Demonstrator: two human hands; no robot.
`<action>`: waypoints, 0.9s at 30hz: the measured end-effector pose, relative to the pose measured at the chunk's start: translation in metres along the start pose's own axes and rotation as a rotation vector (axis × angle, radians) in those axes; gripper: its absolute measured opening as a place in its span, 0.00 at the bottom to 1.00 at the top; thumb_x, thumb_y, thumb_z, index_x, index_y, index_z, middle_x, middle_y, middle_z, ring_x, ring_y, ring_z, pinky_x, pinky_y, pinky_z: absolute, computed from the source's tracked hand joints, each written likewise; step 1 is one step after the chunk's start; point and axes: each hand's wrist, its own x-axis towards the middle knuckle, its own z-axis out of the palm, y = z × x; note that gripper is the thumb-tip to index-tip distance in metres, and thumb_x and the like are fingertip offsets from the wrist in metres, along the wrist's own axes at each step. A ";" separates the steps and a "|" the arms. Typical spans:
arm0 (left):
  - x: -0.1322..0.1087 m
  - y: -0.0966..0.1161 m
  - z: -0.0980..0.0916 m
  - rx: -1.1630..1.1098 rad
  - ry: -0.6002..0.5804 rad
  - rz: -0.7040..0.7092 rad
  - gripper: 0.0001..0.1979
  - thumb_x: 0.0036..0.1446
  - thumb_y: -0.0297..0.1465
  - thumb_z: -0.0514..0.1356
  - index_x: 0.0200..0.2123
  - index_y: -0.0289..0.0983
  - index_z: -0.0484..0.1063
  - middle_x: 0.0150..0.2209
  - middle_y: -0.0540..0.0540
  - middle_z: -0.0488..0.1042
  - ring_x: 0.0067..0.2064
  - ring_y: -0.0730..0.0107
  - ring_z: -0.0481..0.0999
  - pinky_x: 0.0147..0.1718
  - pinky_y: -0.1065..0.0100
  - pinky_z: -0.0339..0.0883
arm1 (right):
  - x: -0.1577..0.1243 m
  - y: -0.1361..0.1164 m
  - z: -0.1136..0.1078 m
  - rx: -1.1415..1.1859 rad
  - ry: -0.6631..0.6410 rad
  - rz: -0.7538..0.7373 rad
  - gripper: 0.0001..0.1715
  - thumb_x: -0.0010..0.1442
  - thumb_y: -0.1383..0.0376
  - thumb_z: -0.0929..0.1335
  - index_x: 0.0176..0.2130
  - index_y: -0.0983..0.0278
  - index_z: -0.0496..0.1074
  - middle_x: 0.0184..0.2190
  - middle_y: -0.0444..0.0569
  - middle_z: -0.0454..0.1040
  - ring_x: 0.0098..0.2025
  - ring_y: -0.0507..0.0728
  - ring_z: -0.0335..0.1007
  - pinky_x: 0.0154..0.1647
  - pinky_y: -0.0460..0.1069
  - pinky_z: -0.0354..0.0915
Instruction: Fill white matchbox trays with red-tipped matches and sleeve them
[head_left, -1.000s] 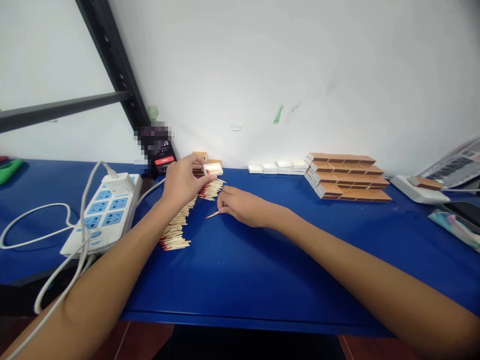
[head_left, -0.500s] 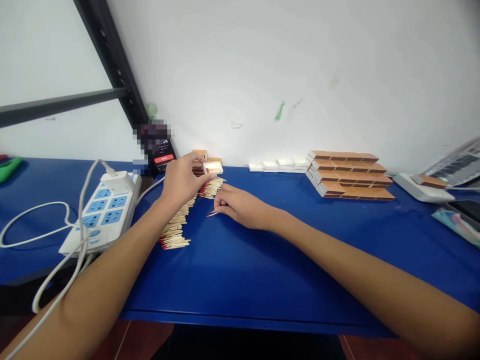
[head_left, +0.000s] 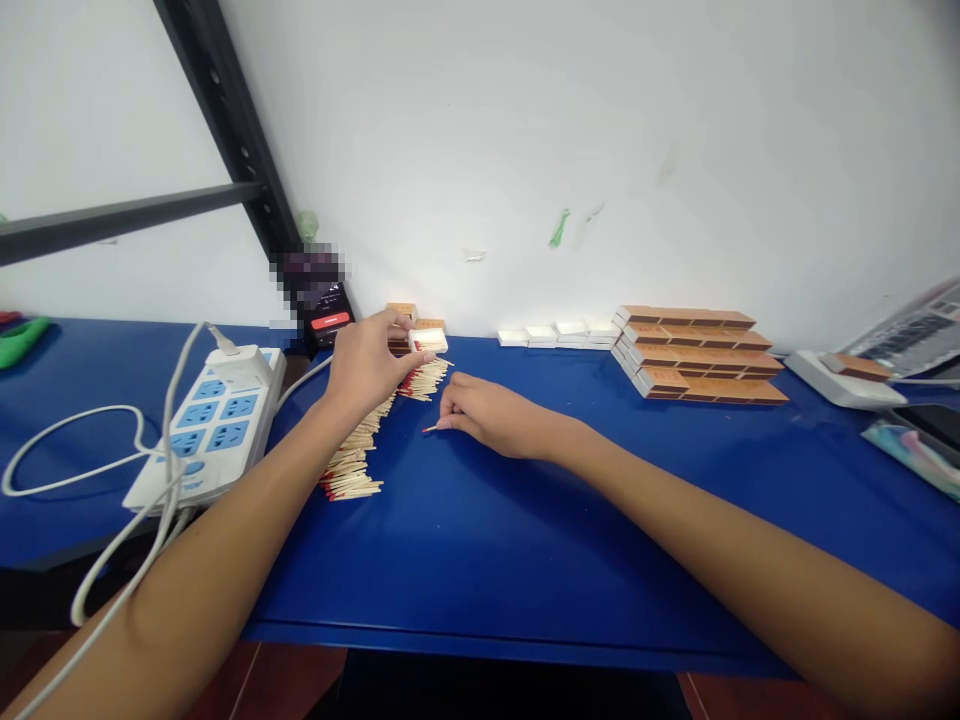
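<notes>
My left hand (head_left: 371,360) grips a small white matchbox tray (head_left: 429,341) between thumb and fingers, with some matches lying in it. Just under that tray, a pile of red-tipped matches (head_left: 354,468) stretches along the blue table toward me. My right hand (head_left: 484,412) is closed in a pinch on a match (head_left: 430,429), whose red head points left. It is to the right of the pile, a little above or at the table surface; I cannot tell which.
Orange matchboxes (head_left: 701,360) are stacked at the back right. White trays (head_left: 559,332) line the wall. A power strip (head_left: 214,425) with white cables lies left, beneath my left forearm. A phone (head_left: 328,315) leans behind my left hand. A white device (head_left: 844,378) lies far right.
My right hand has moved slightly to the right, with the match still pinched. The tray in my left hand is tipped a little differently, showing more of the matches inside.
</notes>
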 end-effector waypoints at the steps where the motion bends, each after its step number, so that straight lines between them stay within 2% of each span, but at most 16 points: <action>1: 0.000 0.000 0.000 0.015 -0.011 -0.002 0.17 0.51 0.35 0.77 0.40 0.41 0.77 0.44 0.46 0.86 0.49 0.51 0.86 0.50 0.55 0.75 | -0.001 0.002 -0.003 -0.006 0.011 0.006 0.08 0.73 0.65 0.67 0.39 0.65 0.72 0.43 0.52 0.71 0.42 0.56 0.67 0.47 0.51 0.64; 8: -0.002 0.001 0.003 0.077 -0.107 0.050 0.16 0.51 0.36 0.77 0.40 0.41 0.76 0.43 0.46 0.86 0.51 0.51 0.85 0.49 0.56 0.73 | -0.002 0.013 -0.020 -0.011 0.098 0.067 0.08 0.73 0.64 0.66 0.40 0.64 0.71 0.42 0.50 0.70 0.41 0.56 0.66 0.46 0.51 0.62; 12: -0.002 0.000 0.002 0.077 -0.103 0.046 0.16 0.52 0.35 0.77 0.40 0.41 0.76 0.44 0.47 0.86 0.51 0.52 0.85 0.49 0.57 0.73 | -0.004 0.008 -0.017 -0.015 -0.003 0.086 0.09 0.72 0.62 0.67 0.40 0.64 0.72 0.42 0.51 0.72 0.42 0.57 0.67 0.45 0.51 0.62; 16: -0.002 0.002 0.002 0.072 -0.094 0.035 0.17 0.52 0.36 0.77 0.41 0.41 0.75 0.45 0.46 0.86 0.51 0.51 0.85 0.49 0.56 0.73 | -0.011 -0.002 -0.020 -0.063 -0.037 0.092 0.08 0.70 0.62 0.69 0.43 0.64 0.73 0.43 0.52 0.74 0.41 0.56 0.67 0.44 0.51 0.61; 20: -0.003 0.004 0.001 0.079 -0.089 0.019 0.18 0.51 0.37 0.77 0.41 0.41 0.76 0.45 0.46 0.86 0.52 0.51 0.85 0.50 0.56 0.74 | -0.021 -0.023 -0.024 -0.036 -0.211 0.074 0.18 0.64 0.50 0.74 0.41 0.63 0.76 0.37 0.48 0.76 0.35 0.55 0.67 0.36 0.49 0.59; 21: -0.004 0.004 0.001 0.074 -0.093 0.015 0.18 0.51 0.37 0.77 0.41 0.41 0.76 0.45 0.46 0.86 0.52 0.50 0.85 0.51 0.56 0.74 | -0.023 -0.028 -0.024 -0.026 -0.254 0.068 0.18 0.64 0.50 0.75 0.40 0.62 0.76 0.36 0.48 0.77 0.34 0.54 0.67 0.35 0.49 0.59; 24: -0.004 0.004 0.001 0.050 -0.104 0.006 0.17 0.51 0.38 0.77 0.40 0.41 0.76 0.45 0.45 0.86 0.51 0.50 0.85 0.50 0.55 0.74 | -0.025 -0.041 -0.019 -0.022 -0.318 0.083 0.11 0.69 0.58 0.71 0.36 0.62 0.76 0.36 0.48 0.79 0.34 0.54 0.70 0.35 0.49 0.59; 27: -0.004 0.003 0.001 0.045 -0.101 0.008 0.17 0.51 0.37 0.77 0.40 0.42 0.76 0.44 0.45 0.86 0.51 0.49 0.85 0.49 0.55 0.75 | -0.025 -0.043 -0.016 -0.020 -0.289 0.072 0.12 0.70 0.65 0.69 0.32 0.62 0.75 0.36 0.48 0.80 0.34 0.55 0.70 0.34 0.50 0.60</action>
